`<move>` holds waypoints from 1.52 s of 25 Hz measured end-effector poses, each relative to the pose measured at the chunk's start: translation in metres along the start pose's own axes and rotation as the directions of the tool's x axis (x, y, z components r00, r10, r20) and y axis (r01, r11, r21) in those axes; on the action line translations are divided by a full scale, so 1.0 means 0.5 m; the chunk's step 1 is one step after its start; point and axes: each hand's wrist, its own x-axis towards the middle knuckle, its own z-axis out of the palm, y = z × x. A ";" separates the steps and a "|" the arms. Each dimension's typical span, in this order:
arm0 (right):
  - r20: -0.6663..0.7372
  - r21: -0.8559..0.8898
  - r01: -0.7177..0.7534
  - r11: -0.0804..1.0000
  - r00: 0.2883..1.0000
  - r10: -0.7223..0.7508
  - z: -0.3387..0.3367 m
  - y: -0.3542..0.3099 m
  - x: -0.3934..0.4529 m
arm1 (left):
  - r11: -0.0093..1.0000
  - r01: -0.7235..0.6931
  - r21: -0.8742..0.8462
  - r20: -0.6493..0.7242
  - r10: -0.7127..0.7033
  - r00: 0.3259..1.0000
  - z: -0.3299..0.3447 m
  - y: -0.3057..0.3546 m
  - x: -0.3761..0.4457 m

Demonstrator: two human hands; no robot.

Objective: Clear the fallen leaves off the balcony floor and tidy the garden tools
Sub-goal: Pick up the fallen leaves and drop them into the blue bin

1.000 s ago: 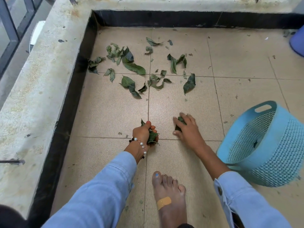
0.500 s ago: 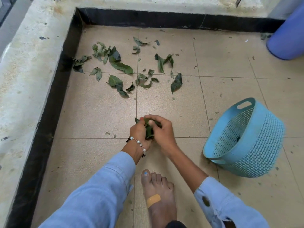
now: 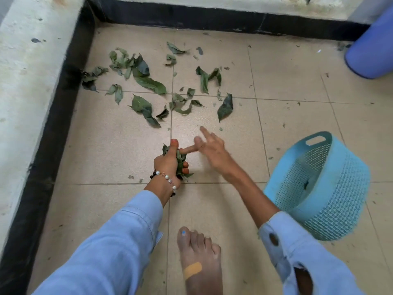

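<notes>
Now that our right hand (image 3: 210, 150) has let go, fingers spread, our left hand (image 3: 170, 165) clamps the bunch (image 3: 180, 161) at centre frame, while leaves (image 3: 148, 81) still litter the upper left.

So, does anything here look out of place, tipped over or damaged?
Yes. The blue basket lies tipped on its side, opening toward the person, nearly empty. Green leaves are scattered on the tiled floor near the corner. The right sleeve has a hole near the cuff.

Purple container (image 3: 374, 45) cut off right; basket (image 3: 331, 199) contents unclear, perhaps leaf scrap.
</notes>
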 end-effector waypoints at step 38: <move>0.082 -0.385 0.265 0.884 0.964 -0.253 0.101 -0.179 0.325 | 0.998 -0.052 -0.029 -0.302 0.041 0.952 -0.202 0.146 0.066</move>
